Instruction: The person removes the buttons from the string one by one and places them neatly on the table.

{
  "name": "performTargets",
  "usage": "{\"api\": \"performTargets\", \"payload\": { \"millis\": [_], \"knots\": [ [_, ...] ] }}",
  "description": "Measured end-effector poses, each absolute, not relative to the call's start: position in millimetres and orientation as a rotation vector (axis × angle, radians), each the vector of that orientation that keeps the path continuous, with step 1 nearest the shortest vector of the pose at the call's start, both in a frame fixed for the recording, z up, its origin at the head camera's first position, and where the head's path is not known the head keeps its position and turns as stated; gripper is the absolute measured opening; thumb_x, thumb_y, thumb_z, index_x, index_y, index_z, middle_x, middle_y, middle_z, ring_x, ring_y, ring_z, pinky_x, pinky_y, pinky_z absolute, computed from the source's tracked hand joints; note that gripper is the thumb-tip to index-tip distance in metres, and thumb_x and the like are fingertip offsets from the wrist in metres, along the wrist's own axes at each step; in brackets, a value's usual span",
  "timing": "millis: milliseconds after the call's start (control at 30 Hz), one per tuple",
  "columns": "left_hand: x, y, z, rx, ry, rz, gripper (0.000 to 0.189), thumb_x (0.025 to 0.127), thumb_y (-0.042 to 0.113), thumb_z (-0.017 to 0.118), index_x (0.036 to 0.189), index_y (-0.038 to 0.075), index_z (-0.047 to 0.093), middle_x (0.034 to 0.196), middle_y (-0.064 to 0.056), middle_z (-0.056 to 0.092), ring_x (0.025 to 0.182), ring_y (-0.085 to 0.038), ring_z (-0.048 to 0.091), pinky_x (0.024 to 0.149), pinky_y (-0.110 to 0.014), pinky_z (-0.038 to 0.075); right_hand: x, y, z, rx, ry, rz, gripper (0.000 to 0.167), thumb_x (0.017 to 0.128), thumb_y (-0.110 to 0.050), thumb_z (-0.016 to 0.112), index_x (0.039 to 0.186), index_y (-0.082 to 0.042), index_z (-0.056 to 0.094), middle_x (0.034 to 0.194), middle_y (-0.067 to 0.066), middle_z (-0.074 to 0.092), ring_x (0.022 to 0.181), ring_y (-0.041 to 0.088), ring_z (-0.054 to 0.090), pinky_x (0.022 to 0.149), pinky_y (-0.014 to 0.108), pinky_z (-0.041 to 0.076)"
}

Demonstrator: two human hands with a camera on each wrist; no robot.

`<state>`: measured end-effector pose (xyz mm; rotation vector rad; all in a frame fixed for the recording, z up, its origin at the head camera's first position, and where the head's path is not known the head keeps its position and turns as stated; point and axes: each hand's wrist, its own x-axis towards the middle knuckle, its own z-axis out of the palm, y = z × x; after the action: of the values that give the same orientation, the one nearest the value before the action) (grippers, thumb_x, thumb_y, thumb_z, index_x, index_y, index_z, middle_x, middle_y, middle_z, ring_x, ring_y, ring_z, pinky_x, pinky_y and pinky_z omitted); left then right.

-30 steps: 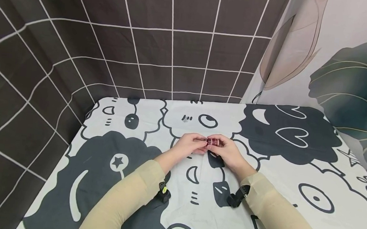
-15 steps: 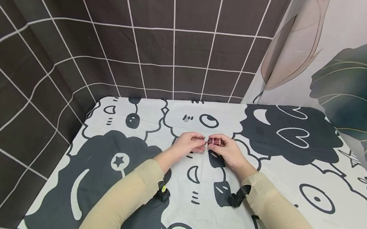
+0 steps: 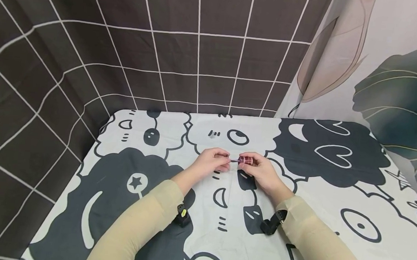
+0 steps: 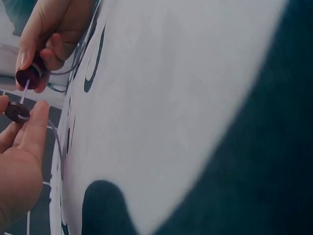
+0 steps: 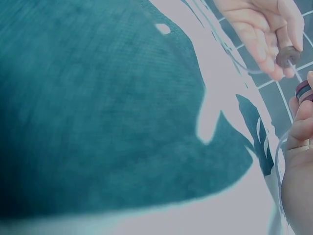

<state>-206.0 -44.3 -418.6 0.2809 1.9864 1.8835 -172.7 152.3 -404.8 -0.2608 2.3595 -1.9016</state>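
Note:
My right hand (image 3: 264, 173) pinches a small cylinder (image 3: 245, 160) with dark red and pale stripes, lying level in its fingers. From the cylinder's left end a thin pale cord (image 4: 25, 92) runs taut and straight to my left hand (image 3: 210, 163). In the left wrist view, the left thumb and fingers pinch a round dark brown disc (image 4: 17, 112) with the cord at its middle. The disc faces the cylinder's end across a short gap. Both hands are near each other over the cloth, and much of the cylinder's far end is hidden by the right fingers.
A table with a black-and-white cartoon cloth (image 3: 204, 235) lies beneath the hands. Dark gridded fabric (image 3: 170, 53) rises behind and at the left, and a leaf-patterned curtain (image 3: 402, 100) hangs at the right. Each wrist carries a small black camera.
The left hand has drawn a little to the left, widening the gap between it and the striped cylinder so the thin cord shows. The right hand has barely shifted right.

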Motion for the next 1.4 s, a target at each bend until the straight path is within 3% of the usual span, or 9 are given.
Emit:
{"api": "performTargets", "payload": {
  "millis": [267,500,833,1400],
  "knots": [
    [-205,-46,-417,0.266,2.025,1.889,0.032,0.091,0.001,0.057,0.119,-0.012,0.053,0.104,-0.025,0.063,0.083,-0.022,0.067,0.075,-0.030,0.054,-177,156,-413,-0.280,2.348,-1.920,0.037,0.081,0.004,0.067,0.116,0.011,0.056,0.102,0.014,0.058,0.081,0.009,0.055,0.068,0.018,0.047],
    [-206,-49,-416,0.249,2.038,1.883,0.031,0.090,0.001,0.057,0.119,-0.012,0.053,0.104,-0.026,0.063,0.084,-0.023,0.067,0.076,-0.029,0.053,-188,165,-436,-0.267,2.355,-1.924,0.039,0.081,-0.001,0.070,0.117,0.006,0.058,0.101,0.011,0.058,0.081,0.010,0.055,0.068,0.019,0.047],
    [-208,-54,-416,0.246,2.137,1.861,0.032,0.089,0.003,0.059,0.119,-0.008,0.055,0.104,-0.020,0.064,0.084,-0.021,0.067,0.075,-0.027,0.054,-189,170,-435,-0.260,2.510,-1.805,0.038,0.080,-0.012,0.074,0.114,-0.003,0.062,0.102,0.012,0.061,0.087,0.017,0.055,0.071,0.020,0.046],
    [-210,-62,-416,0.190,2.147,1.884,0.031,0.090,0.002,0.058,0.119,-0.007,0.056,0.104,-0.022,0.063,0.084,-0.020,0.067,0.076,-0.027,0.053,-188,176,-432,-0.257,2.558,-1.730,0.039,0.081,-0.016,0.073,0.116,-0.004,0.062,0.106,0.013,0.060,0.090,0.016,0.053,0.077,0.021,0.043]
  ]
}}
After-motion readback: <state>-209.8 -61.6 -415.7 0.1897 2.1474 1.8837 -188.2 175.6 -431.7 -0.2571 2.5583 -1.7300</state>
